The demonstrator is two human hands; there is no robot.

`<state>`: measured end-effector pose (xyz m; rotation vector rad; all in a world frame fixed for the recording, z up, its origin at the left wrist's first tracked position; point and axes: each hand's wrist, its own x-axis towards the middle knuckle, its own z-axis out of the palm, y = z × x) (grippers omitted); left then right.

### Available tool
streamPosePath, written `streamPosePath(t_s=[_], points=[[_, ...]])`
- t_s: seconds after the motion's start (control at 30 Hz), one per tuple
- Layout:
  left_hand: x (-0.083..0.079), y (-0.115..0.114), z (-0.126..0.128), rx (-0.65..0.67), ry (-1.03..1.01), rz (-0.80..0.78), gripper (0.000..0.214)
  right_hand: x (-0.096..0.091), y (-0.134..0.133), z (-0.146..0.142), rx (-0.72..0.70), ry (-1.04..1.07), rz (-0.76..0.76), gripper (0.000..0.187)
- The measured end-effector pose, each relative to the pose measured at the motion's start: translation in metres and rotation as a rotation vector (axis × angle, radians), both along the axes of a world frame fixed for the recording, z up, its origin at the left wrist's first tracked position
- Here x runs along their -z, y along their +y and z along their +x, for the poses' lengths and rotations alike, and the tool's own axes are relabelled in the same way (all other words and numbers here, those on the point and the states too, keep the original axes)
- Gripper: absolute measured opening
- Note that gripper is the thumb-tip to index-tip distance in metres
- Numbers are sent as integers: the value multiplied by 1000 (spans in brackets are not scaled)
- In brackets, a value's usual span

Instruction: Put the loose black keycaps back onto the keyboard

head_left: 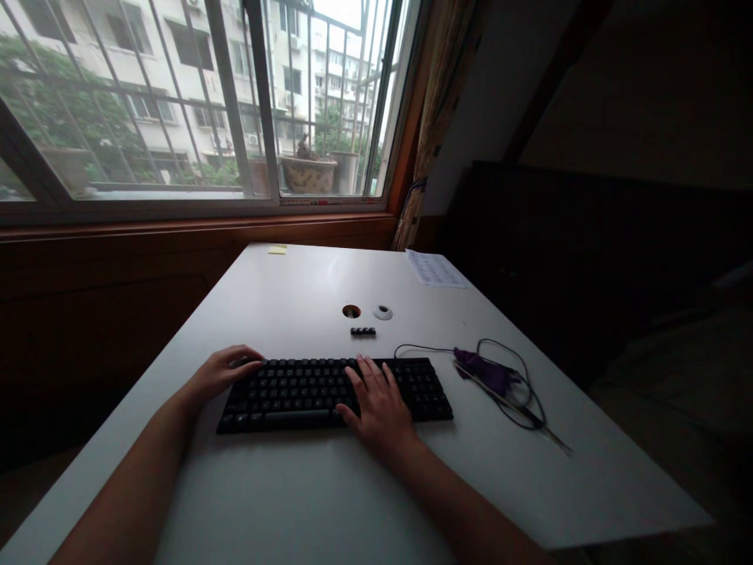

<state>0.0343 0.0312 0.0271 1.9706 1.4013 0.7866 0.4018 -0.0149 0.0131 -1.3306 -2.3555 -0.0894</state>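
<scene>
A black keyboard (306,388) lies on the white desk (306,486) in front of me. My left hand (220,371) rests at the keyboard's upper left corner, fingers stretched and touching its edge, holding nothing. My right hand (377,400) lies flat on the keys right of the middle, fingers spread, holding nothing.
Behind the keyboard lie a short black strip of keycaps (363,331), a round cable hole (351,311) and its white cap (383,312). A black cable (518,384) with a purple tool (488,371) lies to the right. A paper sheet (436,268) and yellow note (277,249) sit at the far edge under the window.
</scene>
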Motion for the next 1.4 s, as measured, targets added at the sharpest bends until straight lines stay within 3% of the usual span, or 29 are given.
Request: streamPosePath(t_s=[1.4], points=[[5,2,-3,11,-11,9,31,-3,-2,-1,40,-21,64,52]])
